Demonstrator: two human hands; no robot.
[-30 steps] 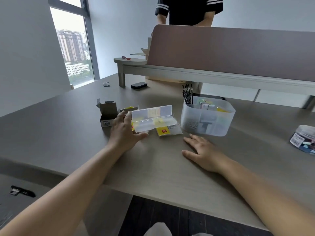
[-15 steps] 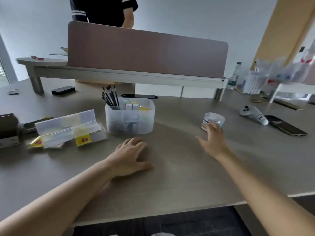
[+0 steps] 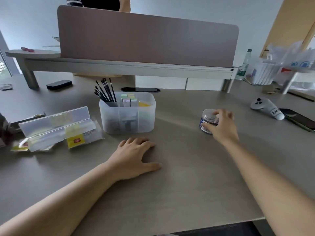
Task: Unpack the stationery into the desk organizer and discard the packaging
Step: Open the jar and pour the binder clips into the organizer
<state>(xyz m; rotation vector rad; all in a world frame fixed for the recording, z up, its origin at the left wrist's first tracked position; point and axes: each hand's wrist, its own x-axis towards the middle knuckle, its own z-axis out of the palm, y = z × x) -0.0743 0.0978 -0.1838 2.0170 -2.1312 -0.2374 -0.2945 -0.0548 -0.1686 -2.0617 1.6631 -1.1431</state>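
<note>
Nearest the camera, the person's left hand point(image 3: 134, 157) lies palm down on the grey-brown desk point(image 3: 179, 193), fingers relaxed and spread, holding nothing. Further out and well to the right, the right hand point(image 3: 221, 127) curls its fingers and thumb round a small clear jar point(image 3: 208, 120) with a dark label, which stands upright on the desk. Just beyond the left hand sits the translucent desk organizer point(image 3: 127, 114); black pens point(image 3: 106, 91) stand tilted in its back left compartment, small coloured packs point(image 3: 128, 99) fill the middle one, and something yellow shows at the right. To the left of the organizer an open clear plastic case point(image 3: 56, 124) lies on yellow-labelled wrappers point(image 3: 76, 140). At the far right edge rest a grey controller point(image 3: 265, 107) and a dark phone point(image 3: 300, 119), touching or nearly so. Behind the organizer a raised shelf carries a mauve partition screen point(image 3: 146, 36), with a black case point(image 3: 59, 84) on the desk near the shelf's leg. A person in a dark top point(image 3: 100, 2) stands behind the screen.
</note>
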